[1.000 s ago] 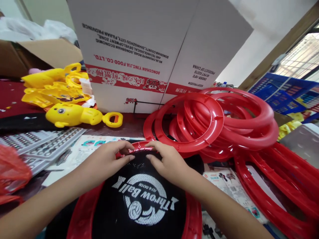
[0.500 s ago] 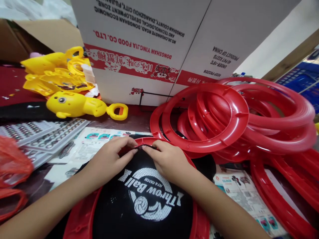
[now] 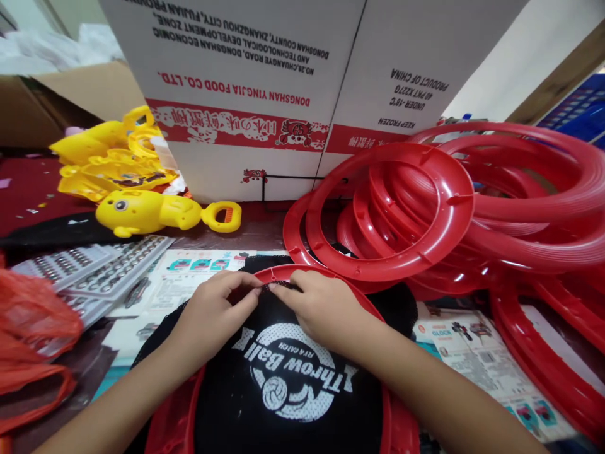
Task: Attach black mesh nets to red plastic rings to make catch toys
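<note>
A black mesh cloth printed "Throw Ball" in white lies over a red plastic ring right in front of me. My left hand and my right hand meet at the far edge of the cloth. Both pinch the mesh edge against the ring's far rim, fingertips almost touching. More black mesh spreads out under the ring on the right.
A heap of red plastic rings leans at the right. A large white carton stands behind. Yellow plastic toys lie at the left, with trays of button cells, printed cards and an orange net bag.
The cloth edge, which left the ring's pegged rim bare a second ago, now covers it under my fingertips. My hands stayed at the far rim; the view shifted slightly.
</note>
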Available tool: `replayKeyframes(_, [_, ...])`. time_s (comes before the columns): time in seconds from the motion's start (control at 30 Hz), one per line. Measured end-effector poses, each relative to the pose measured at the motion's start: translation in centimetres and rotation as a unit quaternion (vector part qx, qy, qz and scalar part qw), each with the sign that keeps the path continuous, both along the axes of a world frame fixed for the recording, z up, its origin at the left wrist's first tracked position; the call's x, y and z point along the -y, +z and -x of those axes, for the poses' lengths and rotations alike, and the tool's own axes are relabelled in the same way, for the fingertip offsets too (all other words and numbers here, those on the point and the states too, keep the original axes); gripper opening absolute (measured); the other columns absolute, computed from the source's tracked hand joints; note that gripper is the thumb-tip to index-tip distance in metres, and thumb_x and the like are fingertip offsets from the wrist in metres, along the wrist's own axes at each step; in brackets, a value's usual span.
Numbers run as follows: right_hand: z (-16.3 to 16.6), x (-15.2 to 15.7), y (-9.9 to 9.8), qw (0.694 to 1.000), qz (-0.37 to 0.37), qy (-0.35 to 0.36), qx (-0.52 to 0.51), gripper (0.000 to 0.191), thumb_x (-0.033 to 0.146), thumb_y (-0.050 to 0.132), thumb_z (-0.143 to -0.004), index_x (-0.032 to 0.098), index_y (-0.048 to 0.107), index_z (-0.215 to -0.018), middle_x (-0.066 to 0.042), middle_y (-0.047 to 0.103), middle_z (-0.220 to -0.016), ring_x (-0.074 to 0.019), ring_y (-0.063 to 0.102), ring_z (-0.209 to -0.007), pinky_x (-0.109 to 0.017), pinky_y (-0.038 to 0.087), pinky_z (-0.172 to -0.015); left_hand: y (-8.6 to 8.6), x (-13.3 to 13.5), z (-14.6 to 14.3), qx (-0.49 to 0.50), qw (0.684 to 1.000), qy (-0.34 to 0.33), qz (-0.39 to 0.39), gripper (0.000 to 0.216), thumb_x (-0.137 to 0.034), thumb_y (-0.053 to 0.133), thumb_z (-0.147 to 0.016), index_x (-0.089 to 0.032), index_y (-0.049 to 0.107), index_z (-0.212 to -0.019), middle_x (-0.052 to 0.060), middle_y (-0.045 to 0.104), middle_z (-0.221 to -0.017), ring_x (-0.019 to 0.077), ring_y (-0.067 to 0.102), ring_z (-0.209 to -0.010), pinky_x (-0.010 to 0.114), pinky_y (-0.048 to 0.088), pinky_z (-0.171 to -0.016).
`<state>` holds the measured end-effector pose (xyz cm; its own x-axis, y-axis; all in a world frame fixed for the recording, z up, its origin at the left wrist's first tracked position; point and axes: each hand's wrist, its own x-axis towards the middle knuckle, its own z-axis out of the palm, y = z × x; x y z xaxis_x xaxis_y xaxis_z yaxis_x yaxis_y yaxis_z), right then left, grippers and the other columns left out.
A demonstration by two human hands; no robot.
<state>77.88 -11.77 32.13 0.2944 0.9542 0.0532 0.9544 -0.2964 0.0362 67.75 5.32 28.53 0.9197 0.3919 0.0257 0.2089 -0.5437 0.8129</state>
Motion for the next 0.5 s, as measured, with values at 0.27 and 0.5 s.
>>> replayKeyframes(0.27, [0.3,0.8,-0.2,1.0,0.003,0.013,0.023,0.039,0.015,0.049,-0.092,0.023,0.054,-0.129,-0.007,0.06,-0.094,-0.0191,0.053,-0.079,-0.026,0.032,-0.049,1.6,0.4,-0.4,-0.02,0.998,-0.053,0.035,0.019,-0.03,0.053,-0.079,-0.019,0.066,-0.089,0.003,0.066,-0.08,0.0198,0.059,-0.073,0.03,0.045,-0.065])
replayKeyframes(0.5, [0.5,0.6,-0.1,1.0,0.005,0.02,0.023,0.042,0.013,0.053,-0.089,0.023,0.053,-0.129,-0.006,0.06,-0.095,-0.0196,0.053,-0.08,-0.027,0.028,-0.049,0.3,-1.4,-1.2,0.035,0.995,-0.073,0.053,0.02,-0.037,0.057,-0.078,-0.019,0.066,-0.08,0.009,0.059,-0.111,0.0256,0.054,-0.107,0.037,0.045,-0.089])
